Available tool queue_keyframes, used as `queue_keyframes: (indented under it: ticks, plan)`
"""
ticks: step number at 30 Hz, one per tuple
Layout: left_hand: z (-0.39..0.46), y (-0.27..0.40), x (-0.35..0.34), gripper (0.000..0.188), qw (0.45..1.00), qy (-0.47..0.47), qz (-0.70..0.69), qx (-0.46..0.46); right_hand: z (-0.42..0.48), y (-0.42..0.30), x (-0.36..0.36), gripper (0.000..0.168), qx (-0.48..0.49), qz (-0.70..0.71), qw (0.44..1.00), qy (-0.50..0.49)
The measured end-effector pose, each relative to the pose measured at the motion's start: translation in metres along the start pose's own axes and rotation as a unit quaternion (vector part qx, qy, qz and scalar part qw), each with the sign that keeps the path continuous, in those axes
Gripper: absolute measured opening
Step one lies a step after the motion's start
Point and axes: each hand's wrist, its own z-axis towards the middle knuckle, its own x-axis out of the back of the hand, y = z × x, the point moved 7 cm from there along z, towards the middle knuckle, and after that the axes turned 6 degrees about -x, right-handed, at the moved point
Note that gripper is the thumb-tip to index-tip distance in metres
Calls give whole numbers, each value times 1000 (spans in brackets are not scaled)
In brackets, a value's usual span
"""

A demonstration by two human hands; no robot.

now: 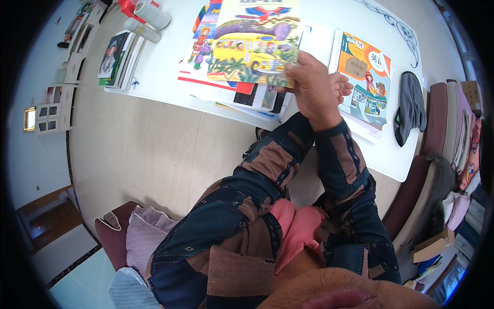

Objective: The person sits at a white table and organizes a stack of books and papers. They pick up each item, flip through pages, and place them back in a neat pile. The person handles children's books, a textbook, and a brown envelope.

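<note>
My right hand [314,87] pinches the lower right corner of a picture book [251,46] with a yellow school bus on its cover. The book is over other picture books [202,42] at the table's near side. Crossing behind my right wrist, my left hand [341,87] is mostly hidden. Its fingers show to the right of the wrist, loosely spread, with nothing visible in them. They are close to an orange and teal textbook [364,75] that lies on a stack of papers. Beneath the picture books, more printed booklets [247,100] stick out toward me.
On the white table [162,81] stand a stack of books [119,60] and rolls of clear film [152,15] at left. A grey cloth [410,106] lies near the right edge. A sofa [436,119] flanks the table; a cushioned seat [148,231] is beside me.
</note>
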Motion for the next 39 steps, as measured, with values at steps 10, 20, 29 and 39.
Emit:
queue_keyframes:
  ticks: [10, 20, 29, 39]
  plan:
    - [-42, 40, -14, 27, 994, 93, -50, 33, 54, 47, -51, 26, -66, -18, 995, 70]
    - [-59, 58, 4, 23, 991, 115, -55, 26, 51, 63, -69, 23, -91, -38, 992, 78]
    - [-58, 53, 0, 22, 993, 95, -65, 9, 45, 65, -58, 20, -52, -127, 984, 114]
    - [-34, 24, 6, 31, 998, 47, -4, -37, -45, 9, 5, 25, 244, -313, 917, 29]
